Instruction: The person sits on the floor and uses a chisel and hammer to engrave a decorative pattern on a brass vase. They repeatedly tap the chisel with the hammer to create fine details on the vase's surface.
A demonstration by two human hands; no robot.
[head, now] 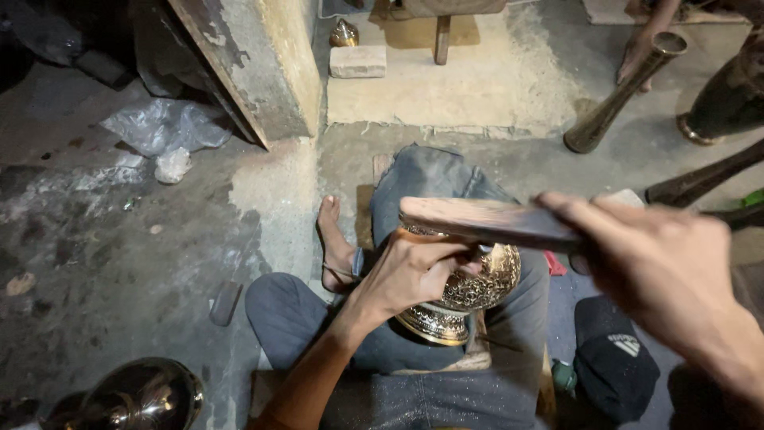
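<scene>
dusty concrete floor (119, 263). left hand (410, 275) fingers pinched shut on small tool against engraved brass vase (469, 291), braced on lap; right hand (668, 271) fingers closed round wooden mallet (485, 221), raised above.

Premises: a floor-level metalcraft workshop. Evidence: bare, dusty concrete floor (119, 263); engraved brass vase (469, 291) under work; unfinished brass vessels (621, 95) standing about; wooden striking tool (485, 221); loose brick (358, 60).

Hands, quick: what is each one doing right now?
Left hand: closed, pinching a small tool against the engraved brass vase.
Right hand: closed around a wooden stick, raised above the vase.
</scene>
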